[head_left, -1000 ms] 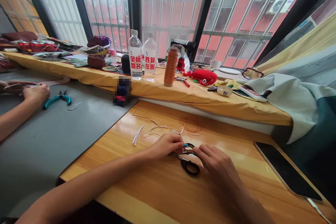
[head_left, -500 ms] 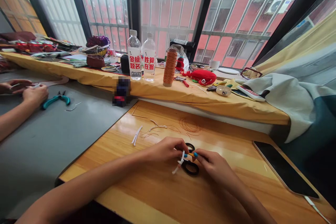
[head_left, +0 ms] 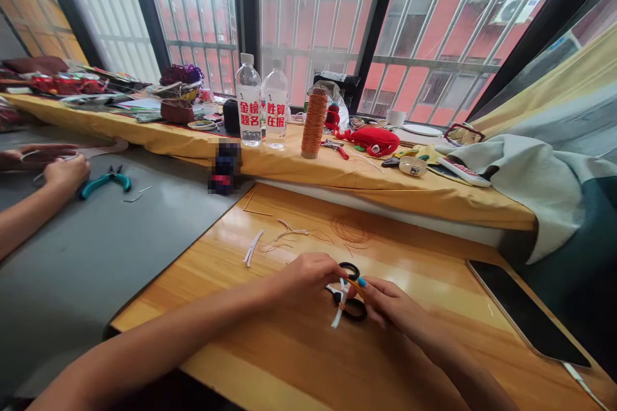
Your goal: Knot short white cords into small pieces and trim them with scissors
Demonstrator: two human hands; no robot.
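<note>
One thread-tied white bundle (head_left: 343,297) hangs over one pair of scissors (head_left: 357,318) on the near surface (head_left: 308,347), likely feather-light and bendy, best taken by a bare end! The left hand (head_left: 311,275) seems to have its fingers pinching the far tip, the right hand (head_left: 389,300) pinches one thin orange piece (head_left: 357,284); farther off stand two bottles (head_left: 249,103) and one spool (head_left: 314,123), with one phone (head_left: 527,314) right.
</note>
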